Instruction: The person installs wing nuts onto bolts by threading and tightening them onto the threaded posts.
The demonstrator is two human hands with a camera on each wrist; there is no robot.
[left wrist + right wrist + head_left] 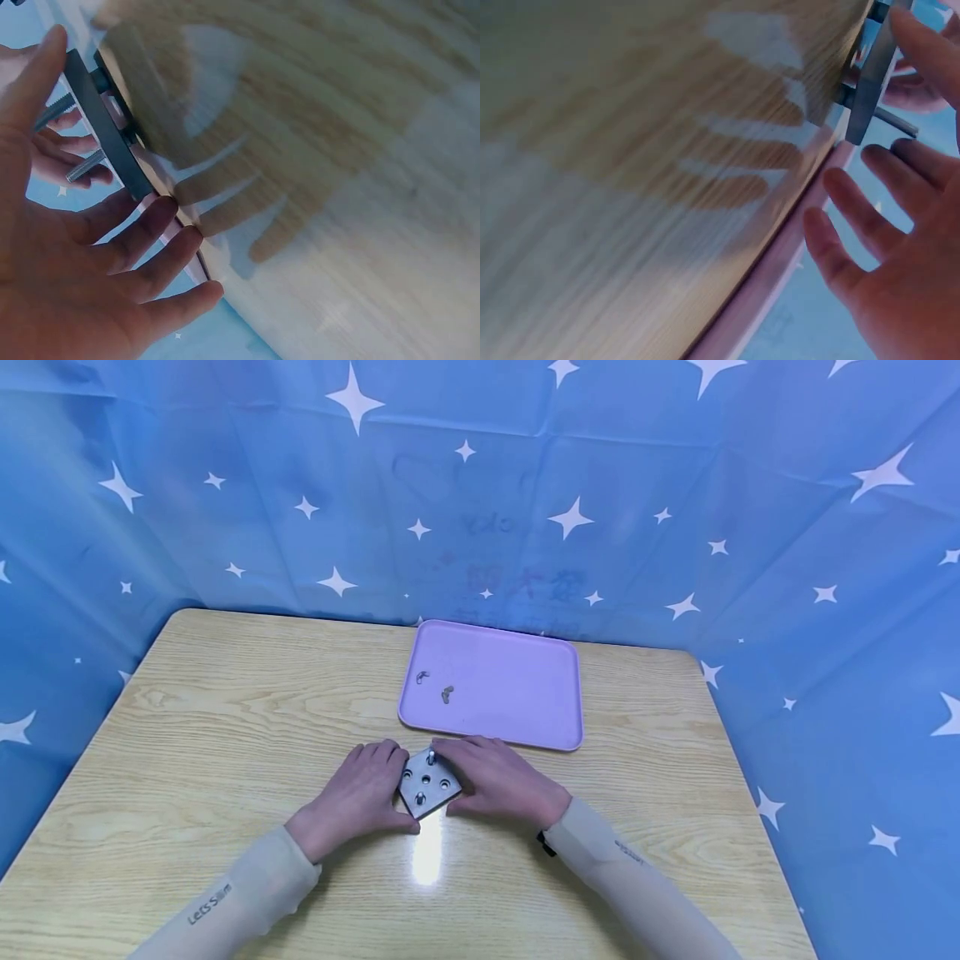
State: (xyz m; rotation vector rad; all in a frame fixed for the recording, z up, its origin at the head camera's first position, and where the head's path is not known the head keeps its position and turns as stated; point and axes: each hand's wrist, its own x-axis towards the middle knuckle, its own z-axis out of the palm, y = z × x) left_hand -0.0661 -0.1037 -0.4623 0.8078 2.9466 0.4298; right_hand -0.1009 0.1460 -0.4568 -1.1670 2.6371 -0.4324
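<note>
A grey metal plate (430,782) with several holes lies between both hands on the table. Two threaded bolts stand up through it, a far bolt (431,758) and a near bolt (421,799); the left wrist view shows their heads beneath, under the plate (105,127). My left hand (365,793) holds the plate's left side, thumb at the near corner and fingers along the far-left edge. From the right, my right hand (504,781) grips the plate, its fingertips by the far bolt and its thumb near the right corner. The outer fingers of both hands are spread loosely beside the plate.
A purple tray (510,685) is behind the hands at the table's far edge, with two small metal pieces (447,694) at its left side. The wooden table (225,718) is glossy. A blue star-patterned cloth (480,493) hangs behind and around it.
</note>
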